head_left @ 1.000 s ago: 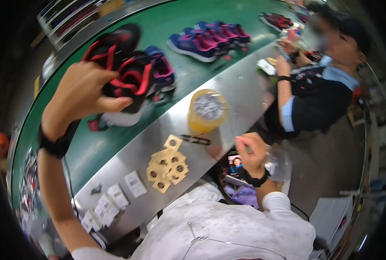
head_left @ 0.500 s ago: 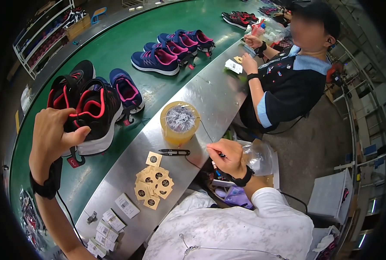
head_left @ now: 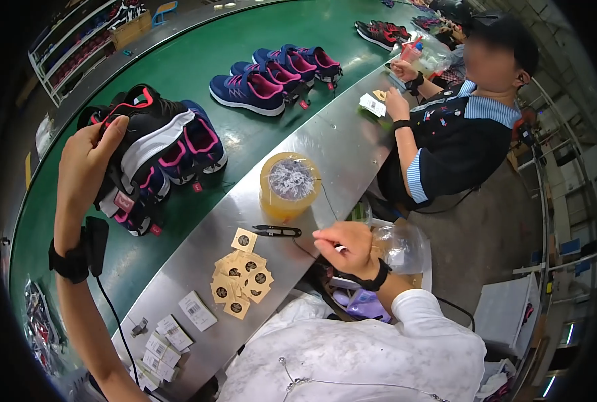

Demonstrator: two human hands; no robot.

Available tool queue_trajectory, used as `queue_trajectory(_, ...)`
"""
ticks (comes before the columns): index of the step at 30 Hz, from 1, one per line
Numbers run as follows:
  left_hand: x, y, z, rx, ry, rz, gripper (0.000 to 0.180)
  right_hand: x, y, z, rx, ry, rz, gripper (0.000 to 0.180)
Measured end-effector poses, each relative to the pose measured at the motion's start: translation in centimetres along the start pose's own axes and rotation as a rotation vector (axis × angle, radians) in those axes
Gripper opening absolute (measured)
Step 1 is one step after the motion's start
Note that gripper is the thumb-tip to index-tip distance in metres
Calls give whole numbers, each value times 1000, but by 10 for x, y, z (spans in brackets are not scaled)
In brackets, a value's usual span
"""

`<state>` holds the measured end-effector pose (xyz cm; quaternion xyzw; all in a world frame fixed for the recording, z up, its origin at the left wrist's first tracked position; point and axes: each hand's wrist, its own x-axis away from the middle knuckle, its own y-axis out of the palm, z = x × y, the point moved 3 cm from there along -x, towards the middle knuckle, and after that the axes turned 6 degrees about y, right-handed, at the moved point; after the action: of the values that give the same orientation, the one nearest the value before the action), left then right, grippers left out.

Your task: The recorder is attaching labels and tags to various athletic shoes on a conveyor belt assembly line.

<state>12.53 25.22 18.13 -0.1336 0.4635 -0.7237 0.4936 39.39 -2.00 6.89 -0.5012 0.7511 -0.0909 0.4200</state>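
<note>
My left hand (head_left: pixel 87 167) grips a black sneaker (head_left: pixel 141 124) with red lining and a white sole, thumb and fingers at its collar. The shoe is tilted on its side above navy-and-pink sneakers (head_left: pixel 205 144) on the green belt. A small pinkish-red tag (head_left: pixel 124 201) hangs beneath it. Over the near edge of the metal ledge, my right hand (head_left: pixel 345 248) is closed in a pinch; whatever its fingertips hold is too small to make out. Black thread snips (head_left: pixel 277 231) lie beside a yellow tape roll (head_left: pixel 272 201) filled with white plastic strands (head_left: pixel 292 179).
A pile of square tan cards (head_left: pixel 241 275) and several white barcode tags (head_left: pixel 196 311) lie on the metal ledge (head_left: pixel 305 144). Further along the green belt (head_left: pixel 178 74) stand more navy sneakers (head_left: pixel 248 90). A co-worker (head_left: pixel 446 127) sits to the right, handling small items.
My left hand has taken hold of the black sneaker and tipped it onto its side, baring navy shoes beneath. The right hand stays near the ledge, its fingers still pinched.
</note>
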Motion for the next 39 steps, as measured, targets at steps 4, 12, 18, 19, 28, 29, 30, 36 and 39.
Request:
queue_trajectory(4, 12, -1, 10, -85, 4, 9, 54, 23, 21, -7, -176, 47, -217, 14)
queue_trajectory(12, 17, -14, -43, 309, -33, 38, 48, 64, 71, 1, -354, 271, -399, 22)
queue_trajectory(18, 22, -13, -23, 384, -55, 175, 49, 67, 88, 14, -351, 402, -429, 19)
queue_trajectory(19, 23, -14, -22, 393, -56, 200, 49, 68, 88, 14, -351, 401, -430, 19)
queue_trajectory(28, 25, -22, -31, 384, -39, 314, 46, 74, 88, 23, -286, 397, -374, 14)
queue_trajectory(29, 22, -24, -46, 411, -20, 293, 43, 73, 91, 23, -295, 394, -382, 14)
queue_trajectory(30, 23, -29, -67, 431, -15, 281, 42, 72, 94, 23, -315, 387, -397, 13)
queue_trajectory(36, 50, -68, -76, 217, 60, 126, 44, 77, 96, 21, -159, 274, -361, 9)
queue_trajectory(39, 77, -74, -78, -26, -38, 127, 46, 72, 96, 15, -174, 308, -389, 9)
